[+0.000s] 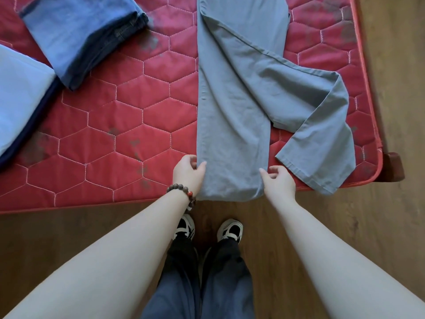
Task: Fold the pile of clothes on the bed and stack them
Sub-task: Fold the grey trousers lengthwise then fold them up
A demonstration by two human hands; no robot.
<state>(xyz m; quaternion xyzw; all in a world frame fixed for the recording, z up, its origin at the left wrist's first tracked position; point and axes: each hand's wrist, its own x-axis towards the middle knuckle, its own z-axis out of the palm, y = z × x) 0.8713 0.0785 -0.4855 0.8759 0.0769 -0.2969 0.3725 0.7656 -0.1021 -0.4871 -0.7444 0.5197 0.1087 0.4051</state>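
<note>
Grey trousers lie lengthwise on the red quilted mattress, one leg running straight toward me and hanging over the near edge. The other leg bends off to the right and doubles back near the mattress corner. My left hand pinches the left side of the straight leg's hem end. My right hand pinches its right side. Folded blue jeans lie at the upper left.
A light blue cloth with a dark edge lies at the far left of the mattress. The wooden floor runs along the near and right sides. My feet in black and white shoes stand close to the bed edge.
</note>
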